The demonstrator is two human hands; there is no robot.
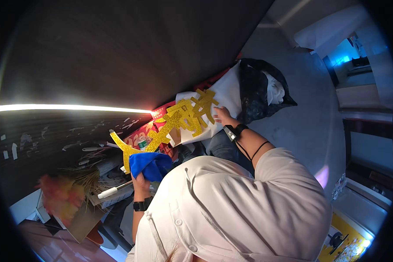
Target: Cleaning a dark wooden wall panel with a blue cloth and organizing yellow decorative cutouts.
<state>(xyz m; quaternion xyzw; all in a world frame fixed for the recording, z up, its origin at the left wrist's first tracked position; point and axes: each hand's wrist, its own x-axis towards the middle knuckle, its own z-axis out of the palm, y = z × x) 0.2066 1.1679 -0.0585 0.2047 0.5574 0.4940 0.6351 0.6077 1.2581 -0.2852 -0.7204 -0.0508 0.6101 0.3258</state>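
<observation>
My left hand (141,185) grips a bunched blue cloth (150,166). One end of a gold glitter cut-out banner (174,120) reaches that cloth; whether my fingers also hold it is hidden. The banner's joined shapes run up and right across a white sheet (227,95). At the banner's far end is my right hand (223,116), fingers apart, close beside the gold edge; contact is hard to make out. Below the banner's middle, a clear bottle with a green label (142,143) shows against red printed packaging (136,133).
A black plastic bag (257,98) with white material inside sits on the grey floor (309,108). Dark panelling (118,55) with a bright light strip (72,107) rises ahead. Dried stems (88,177) and a white-handled rod (108,192) lie near my left hand.
</observation>
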